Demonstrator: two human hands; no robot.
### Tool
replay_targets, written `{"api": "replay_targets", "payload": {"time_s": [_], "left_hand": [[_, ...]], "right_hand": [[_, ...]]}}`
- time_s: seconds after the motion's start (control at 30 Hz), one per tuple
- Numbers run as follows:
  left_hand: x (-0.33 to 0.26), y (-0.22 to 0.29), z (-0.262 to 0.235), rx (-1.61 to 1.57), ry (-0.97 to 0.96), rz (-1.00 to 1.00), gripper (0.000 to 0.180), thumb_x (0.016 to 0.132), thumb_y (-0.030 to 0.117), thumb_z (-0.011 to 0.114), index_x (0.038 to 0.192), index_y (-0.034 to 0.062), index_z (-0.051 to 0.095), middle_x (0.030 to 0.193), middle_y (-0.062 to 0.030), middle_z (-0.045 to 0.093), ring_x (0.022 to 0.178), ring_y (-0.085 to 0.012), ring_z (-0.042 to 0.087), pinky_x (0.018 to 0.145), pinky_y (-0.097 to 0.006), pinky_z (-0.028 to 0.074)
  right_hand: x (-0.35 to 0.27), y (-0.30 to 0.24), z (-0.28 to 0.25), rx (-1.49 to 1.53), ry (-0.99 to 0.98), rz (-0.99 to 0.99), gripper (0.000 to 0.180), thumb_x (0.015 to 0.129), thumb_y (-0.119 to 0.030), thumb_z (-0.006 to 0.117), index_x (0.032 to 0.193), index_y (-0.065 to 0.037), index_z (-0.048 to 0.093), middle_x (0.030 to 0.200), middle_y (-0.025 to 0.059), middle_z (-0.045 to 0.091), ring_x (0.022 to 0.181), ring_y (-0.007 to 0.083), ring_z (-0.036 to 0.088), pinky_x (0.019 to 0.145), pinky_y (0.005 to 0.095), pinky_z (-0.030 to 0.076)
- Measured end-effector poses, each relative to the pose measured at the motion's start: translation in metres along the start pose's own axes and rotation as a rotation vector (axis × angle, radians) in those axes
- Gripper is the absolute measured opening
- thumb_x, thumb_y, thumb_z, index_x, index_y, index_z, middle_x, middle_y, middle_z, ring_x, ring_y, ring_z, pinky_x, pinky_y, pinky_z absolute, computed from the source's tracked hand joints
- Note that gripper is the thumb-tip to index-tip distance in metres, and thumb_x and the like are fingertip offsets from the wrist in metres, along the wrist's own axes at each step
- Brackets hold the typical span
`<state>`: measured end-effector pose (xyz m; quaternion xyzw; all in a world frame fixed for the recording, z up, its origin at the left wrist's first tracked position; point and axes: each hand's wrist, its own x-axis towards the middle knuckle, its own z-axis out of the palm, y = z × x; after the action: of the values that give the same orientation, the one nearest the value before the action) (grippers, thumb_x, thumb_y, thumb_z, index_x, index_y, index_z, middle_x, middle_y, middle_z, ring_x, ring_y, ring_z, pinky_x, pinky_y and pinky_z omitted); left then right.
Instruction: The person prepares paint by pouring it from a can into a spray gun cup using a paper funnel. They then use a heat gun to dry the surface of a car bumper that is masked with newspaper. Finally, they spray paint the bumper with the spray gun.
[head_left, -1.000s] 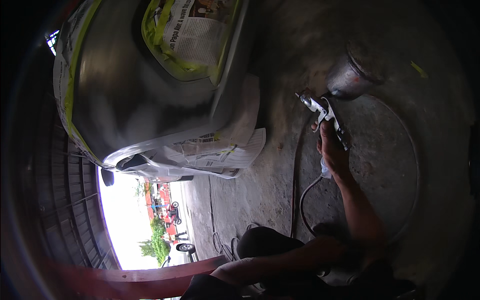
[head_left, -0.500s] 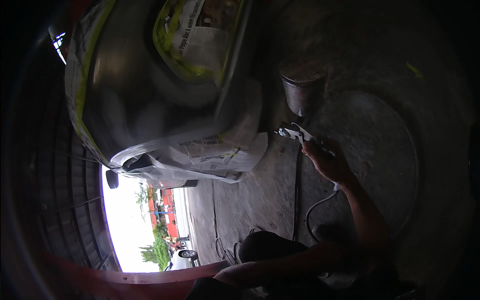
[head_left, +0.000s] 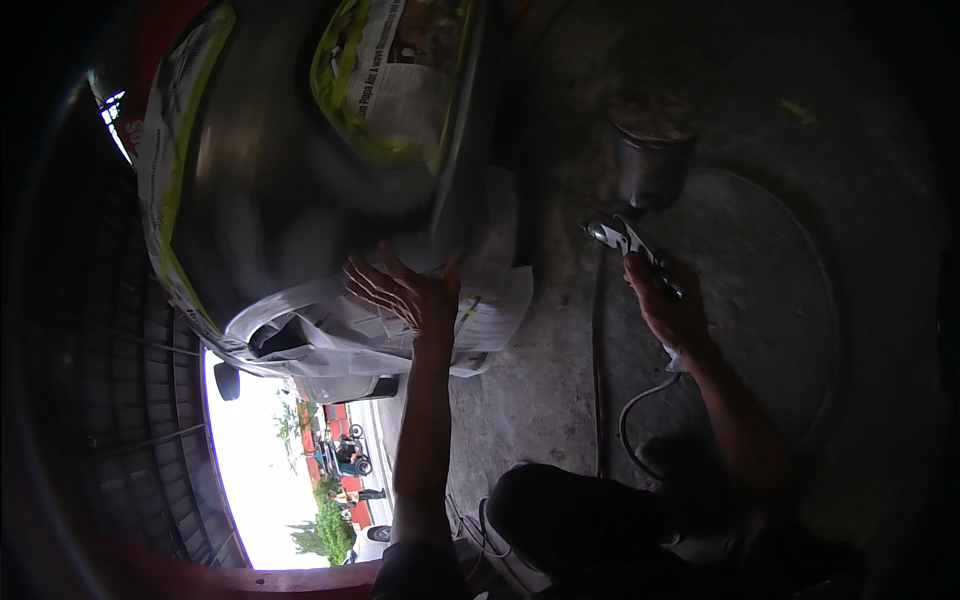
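Observation:
My right hand is closed round the handle of a metal spray gun. A dark round cup with a lid sits above the gun, and a hose runs from the handle's lower end. To the left, my left hand is held up with its fingers spread, holding nothing. It is in front of a grey car body panel; whether it touches the panel I cannot tell. Newspaper edged with yellow-green tape covers a rounded opening in the panel.
More masking paper hangs along the panel's lower edge. A scrap of yellow-green tape lies on the concrete floor. Hose loops lie by my knee. Beyond a bright opening are a white car, a motorcycle and people.
My left hand has come up in front of the panel with its fingers spread. The spray gun and its cup have shifted up and to the right in my right hand.

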<state>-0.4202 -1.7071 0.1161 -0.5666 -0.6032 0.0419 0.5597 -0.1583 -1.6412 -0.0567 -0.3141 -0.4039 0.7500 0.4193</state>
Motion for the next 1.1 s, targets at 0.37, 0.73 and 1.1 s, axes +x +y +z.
{"api": "replay_targets", "payload": {"time_s": [0.37, 0.73, 1.1], "left_hand": [[0.018, 0.007, 0.074, 0.005, 0.016, 0.290, 0.079, 0.082, 0.054, 0.065, 0.144, 0.0147, 0.037, 0.150, -0.0254, 0.018, 0.142, -0.0453, 0.014, 0.109, -0.070, 0.013], [0.029, -0.019, 0.041, -0.085, 0.132, 0.096, 0.102, 0.070, 0.066, 0.071, 0.146, 0.0121, 0.029, 0.152, -0.0248, 0.014, 0.142, -0.0440, 0.015, 0.110, -0.068, 0.014], [-0.050, -0.036, 0.065, 0.209, -0.234, 0.283, 0.092, 0.076, 0.056, 0.071, 0.146, 0.0126, 0.031, 0.149, -0.0229, 0.019, 0.140, -0.0429, 0.021, 0.108, -0.068, 0.020]], "right_hand": [[-0.027, -0.008, 0.026, 0.128, -0.044, -0.123, 0.026, 0.094, -0.028, 0.064, 0.083, -0.003, 0.063, 0.062, -0.0032, 0.055, 0.056, 0.0019, 0.049, 0.050, 0.0220, 0.038], [-0.035, -0.015, 0.036, 0.131, -0.074, 0.014, 0.027, 0.095, -0.028, 0.063, 0.082, -0.005, 0.061, 0.060, -0.0060, 0.049, 0.055, 0.0008, 0.043, 0.049, 0.0218, 0.034], [-0.039, -0.009, 0.037, 0.154, 0.024, -0.008, 0.024, 0.095, -0.023, 0.062, 0.080, -0.005, 0.061, 0.061, -0.0078, 0.048, 0.056, -0.0002, 0.040, 0.048, 0.0215, 0.031]]}}
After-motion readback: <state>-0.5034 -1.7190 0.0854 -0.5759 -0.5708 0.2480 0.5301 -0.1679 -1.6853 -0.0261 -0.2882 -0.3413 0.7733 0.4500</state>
